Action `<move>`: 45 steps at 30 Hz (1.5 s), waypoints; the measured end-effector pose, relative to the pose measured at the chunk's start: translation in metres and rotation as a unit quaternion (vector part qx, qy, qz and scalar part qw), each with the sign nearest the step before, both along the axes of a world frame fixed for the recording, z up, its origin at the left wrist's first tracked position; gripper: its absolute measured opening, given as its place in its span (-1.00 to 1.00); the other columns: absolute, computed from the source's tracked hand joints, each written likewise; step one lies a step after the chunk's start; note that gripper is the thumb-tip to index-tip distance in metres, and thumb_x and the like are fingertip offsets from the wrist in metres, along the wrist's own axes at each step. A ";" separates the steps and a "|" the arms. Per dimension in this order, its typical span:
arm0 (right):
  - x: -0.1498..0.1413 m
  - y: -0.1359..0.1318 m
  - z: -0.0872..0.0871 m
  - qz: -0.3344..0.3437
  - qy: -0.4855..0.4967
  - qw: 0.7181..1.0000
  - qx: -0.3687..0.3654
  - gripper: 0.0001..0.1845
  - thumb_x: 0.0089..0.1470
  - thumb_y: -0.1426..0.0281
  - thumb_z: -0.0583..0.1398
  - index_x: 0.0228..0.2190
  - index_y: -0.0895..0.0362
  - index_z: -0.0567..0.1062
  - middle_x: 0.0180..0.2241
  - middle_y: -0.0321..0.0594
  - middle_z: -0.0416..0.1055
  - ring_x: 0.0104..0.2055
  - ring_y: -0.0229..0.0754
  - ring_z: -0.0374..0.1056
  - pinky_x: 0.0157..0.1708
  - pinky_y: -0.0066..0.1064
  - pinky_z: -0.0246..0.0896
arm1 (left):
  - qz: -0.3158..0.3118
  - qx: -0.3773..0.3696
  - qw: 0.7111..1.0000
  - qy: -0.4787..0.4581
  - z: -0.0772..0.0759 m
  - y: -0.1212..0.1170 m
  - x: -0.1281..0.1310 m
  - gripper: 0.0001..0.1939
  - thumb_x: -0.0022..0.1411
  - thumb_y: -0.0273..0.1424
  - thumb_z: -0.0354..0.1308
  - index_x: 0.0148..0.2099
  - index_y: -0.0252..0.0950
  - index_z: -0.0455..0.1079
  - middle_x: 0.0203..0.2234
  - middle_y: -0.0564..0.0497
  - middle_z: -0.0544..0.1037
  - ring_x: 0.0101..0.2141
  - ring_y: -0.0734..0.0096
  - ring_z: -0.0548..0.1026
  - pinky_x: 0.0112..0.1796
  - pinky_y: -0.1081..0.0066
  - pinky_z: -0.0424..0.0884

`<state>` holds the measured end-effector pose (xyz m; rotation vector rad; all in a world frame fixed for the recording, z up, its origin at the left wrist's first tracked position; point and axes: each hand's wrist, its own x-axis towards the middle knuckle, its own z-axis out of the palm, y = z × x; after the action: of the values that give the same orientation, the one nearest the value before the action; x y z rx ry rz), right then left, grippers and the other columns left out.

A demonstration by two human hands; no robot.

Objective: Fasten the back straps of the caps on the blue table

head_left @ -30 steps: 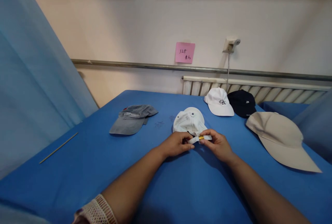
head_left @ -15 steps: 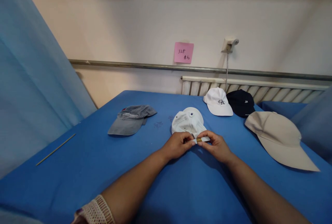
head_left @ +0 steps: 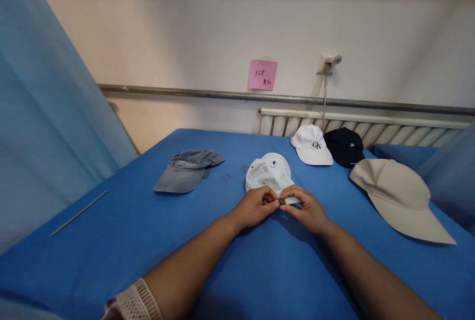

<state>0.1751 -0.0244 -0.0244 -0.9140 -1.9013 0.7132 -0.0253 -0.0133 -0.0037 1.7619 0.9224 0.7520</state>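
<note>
A pale, nearly white baseball cap (head_left: 264, 175) lies on the blue-covered table, its brim pointing away from me and its back strap towards me. My left hand (head_left: 255, 206) is closed on the strap from the left, thumb and fingers pinched together. From the right, my right hand (head_left: 308, 209) pinches the same strap beside a brownish-gold buckle (head_left: 282, 201). The strap's loose end (head_left: 293, 200) pokes out between the right fingers and thumb. The fingertips of both hands nearly meet, and they hide part of the strap.
A grey cap (head_left: 185, 171) lies to the left, and a thin stick (head_left: 78, 213) farther left. At the back right are a white cap (head_left: 311, 146) and a black cap (head_left: 344, 147), with a beige cap (head_left: 401, 196) nearer. Behind the table (head_left: 230, 270) stands a radiator (head_left: 393, 134).
My right fingers have shifted slightly left along the strap, closer to the left fingertips, and cover more of the buckle. The caps stay in place.
</note>
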 end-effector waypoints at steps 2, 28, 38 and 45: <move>-0.002 0.000 0.000 0.001 -0.007 1.000 0.026 -0.87 0.07 0.37 0.25 -0.27 0.06 0.48 -0.27 -0.21 0.45 -0.20 -0.15 0.39 -0.17 -0.32 0.29 | 0.019 -0.053 0.998 -0.025 -0.003 -0.001 0.002 -0.72 0.15 -0.25 0.19 -0.18 -0.33 0.29 -0.44 0.04 0.49 -0.53 0.53 0.40 -0.50 0.51 0.29; -0.001 0.003 -0.001 -0.167 0.140 0.974 -0.053 -0.71 0.20 0.18 0.10 -0.31 0.14 0.45 -0.39 -0.22 0.43 -0.35 -0.18 0.36 -0.30 -0.37 0.26 | 0.116 -0.266 0.951 -0.107 0.006 0.015 -0.010 -0.65 0.00 -0.21 0.28 -0.25 -0.31 0.29 -0.70 0.17 0.38 -0.71 0.62 0.24 -0.66 0.57 0.08; -0.004 0.006 0.000 -0.146 0.187 0.962 -0.135 -0.66 0.06 0.09 0.21 -0.42 0.13 0.42 -0.56 -0.33 0.34 -0.52 -0.25 0.25 -0.47 -0.43 0.18 | 0.111 -0.261 0.952 -0.118 0.007 0.013 -0.009 -0.56 -0.05 -0.19 0.33 -0.18 -0.31 0.30 -0.67 0.17 0.36 -0.68 0.61 0.27 -0.65 0.59 0.09; -0.012 -0.005 -0.002 -0.076 0.101 0.988 -0.091 -0.76 0.10 0.21 0.21 -0.30 0.13 0.46 -0.52 -0.33 0.37 -0.49 -0.27 0.27 -0.46 -0.44 0.18 | 0.068 -0.145 0.985 -0.058 0.005 0.004 0.000 -0.49 0.02 -0.14 0.30 -0.06 -0.33 0.36 -0.59 0.17 0.36 -0.65 0.61 0.31 -0.62 0.58 0.17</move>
<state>0.1629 -0.0291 -0.0267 -1.0464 -1.5900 0.8641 -0.0254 -0.0092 0.0010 1.3983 1.0244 0.7566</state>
